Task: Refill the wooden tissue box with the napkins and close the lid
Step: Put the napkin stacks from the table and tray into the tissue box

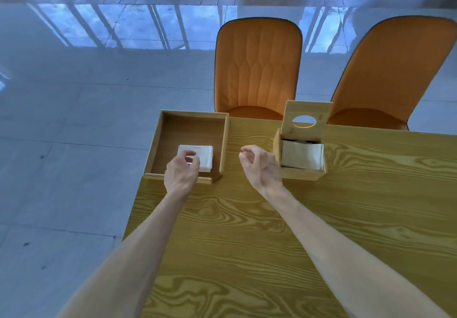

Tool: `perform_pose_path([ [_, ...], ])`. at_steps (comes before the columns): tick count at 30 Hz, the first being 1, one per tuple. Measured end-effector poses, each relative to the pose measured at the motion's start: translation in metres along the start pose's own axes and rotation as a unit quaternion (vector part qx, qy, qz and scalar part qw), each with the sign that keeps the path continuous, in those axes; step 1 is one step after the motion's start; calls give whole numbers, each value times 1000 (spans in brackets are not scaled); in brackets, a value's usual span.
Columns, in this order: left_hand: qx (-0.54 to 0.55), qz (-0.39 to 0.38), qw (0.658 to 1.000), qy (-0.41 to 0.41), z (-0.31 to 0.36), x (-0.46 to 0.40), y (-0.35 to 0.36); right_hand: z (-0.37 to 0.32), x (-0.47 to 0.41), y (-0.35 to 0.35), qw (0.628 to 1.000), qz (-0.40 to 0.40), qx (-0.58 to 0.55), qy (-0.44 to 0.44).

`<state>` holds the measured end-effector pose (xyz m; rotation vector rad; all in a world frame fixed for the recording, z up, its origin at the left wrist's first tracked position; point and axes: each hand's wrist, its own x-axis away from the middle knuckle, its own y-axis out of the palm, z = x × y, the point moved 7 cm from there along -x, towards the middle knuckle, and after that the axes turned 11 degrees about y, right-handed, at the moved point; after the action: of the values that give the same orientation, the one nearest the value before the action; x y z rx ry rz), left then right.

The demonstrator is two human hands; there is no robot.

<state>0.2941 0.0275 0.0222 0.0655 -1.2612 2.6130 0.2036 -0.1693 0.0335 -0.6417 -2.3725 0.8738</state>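
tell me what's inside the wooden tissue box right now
Pale napkins fill the open tissue box, lid standing up behind. Anything beneath them is hidden.

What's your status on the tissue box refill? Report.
Left hand closing on napkin stack in tray. Right hand open, empty. Tissue box lid up, napkins already inside. Nothing in the way.
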Motion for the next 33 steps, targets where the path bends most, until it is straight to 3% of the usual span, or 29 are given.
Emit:
perform_pose_path([
  [6, 28, -3, 998, -49, -47, -24, -22, -36, -9, 69, 990, -131, -31, 53],
  [13, 110, -87, 980, -143, -65, -57, -2, -45, -12, 116, 963, -252, 70, 69],
  [19, 143, -111, 969, -169, -61, -72, 6, -44, -18, 130, 960, -246, 122, 54],
  [26, 235, -132, 929, -254, -80, -75, 22, -43, -18, 125, 962, -247, 98, 57],
  [30, 249, -159, 927, -232, -76, -68, 22, -42, -18, 124, 966, -238, 83, 49],
  [33, 246, -176, 936, -182, -75, -68, 18, -43, -21, 119, 979, -187, 73, 38],
])
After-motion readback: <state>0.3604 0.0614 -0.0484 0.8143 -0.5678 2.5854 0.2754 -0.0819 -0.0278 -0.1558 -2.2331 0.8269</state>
